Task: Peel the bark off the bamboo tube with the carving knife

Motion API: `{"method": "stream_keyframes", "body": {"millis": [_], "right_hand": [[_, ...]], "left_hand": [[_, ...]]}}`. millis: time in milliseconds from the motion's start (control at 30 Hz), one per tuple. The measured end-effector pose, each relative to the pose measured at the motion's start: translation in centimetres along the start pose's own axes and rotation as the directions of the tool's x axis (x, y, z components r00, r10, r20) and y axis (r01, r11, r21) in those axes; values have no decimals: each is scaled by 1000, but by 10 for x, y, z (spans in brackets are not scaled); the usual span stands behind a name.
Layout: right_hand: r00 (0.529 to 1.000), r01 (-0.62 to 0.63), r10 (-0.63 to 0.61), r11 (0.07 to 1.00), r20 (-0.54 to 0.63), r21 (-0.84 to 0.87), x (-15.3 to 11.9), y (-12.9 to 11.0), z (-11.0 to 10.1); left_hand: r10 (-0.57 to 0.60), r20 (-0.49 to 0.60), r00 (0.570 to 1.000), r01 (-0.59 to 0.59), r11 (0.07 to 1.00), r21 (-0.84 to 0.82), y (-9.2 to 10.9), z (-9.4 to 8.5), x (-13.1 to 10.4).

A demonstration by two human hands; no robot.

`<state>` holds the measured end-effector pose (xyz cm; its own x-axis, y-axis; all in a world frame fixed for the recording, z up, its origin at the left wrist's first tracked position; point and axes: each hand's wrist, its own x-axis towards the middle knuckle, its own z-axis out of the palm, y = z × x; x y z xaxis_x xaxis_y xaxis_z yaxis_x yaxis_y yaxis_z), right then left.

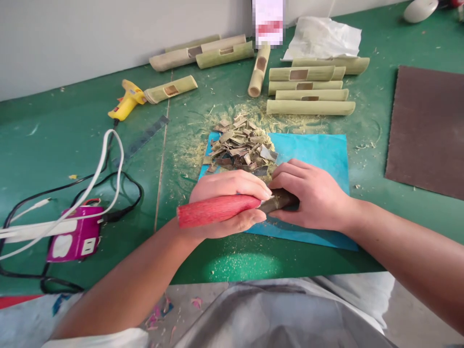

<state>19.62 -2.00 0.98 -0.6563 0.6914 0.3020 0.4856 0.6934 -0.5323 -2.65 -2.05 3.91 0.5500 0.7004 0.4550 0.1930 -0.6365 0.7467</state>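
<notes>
A tool with a thick red handle (pixel 217 210) lies across the palm of my left hand (pixel 228 186), between its fingers and thumb. A bit of metal shows at the handle's front, but the working end is mostly hidden. My right hand (pixel 311 193) is closed round a dark bamboo piece (pixel 284 199), and the tool's front meets the left end of it. Both hands are over a blue sheet (pixel 311 147). Just beyond them sits a heap of bamboo chips (pixel 241 145) with yellowish dust around it.
Several cut bamboo tubes (pixel 310 107) lie at the back, with a white crumpled bag (pixel 322 38) behind. At left are a yellow glue gun (pixel 126 101), a purple power block (pixel 74 237) and tangled cables (pixel 119 164). A brown board (pixel 427 130) lies at right on the green table (pixel 373 101).
</notes>
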Motion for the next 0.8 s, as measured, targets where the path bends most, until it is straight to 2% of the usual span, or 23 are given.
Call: {"method": "stream_keyframes", "body": {"millis": [333, 633, 800], "right_hand": [[1000, 1, -1, 1000, -6, -8, -1, 0, 0], [1000, 20, -21, 1000, -22, -8, -1, 0, 0], [999, 40, -41, 999, -32, -36, -2, 1, 0]], "left_hand": [[13, -7, 1000, -13, 1000, -10, -1, 3, 0], [-11, 19, 1000, 10, 998, 61, 6, 3, 3], [8, -57, 998, -4, 997, 82, 11, 4, -1]]}}
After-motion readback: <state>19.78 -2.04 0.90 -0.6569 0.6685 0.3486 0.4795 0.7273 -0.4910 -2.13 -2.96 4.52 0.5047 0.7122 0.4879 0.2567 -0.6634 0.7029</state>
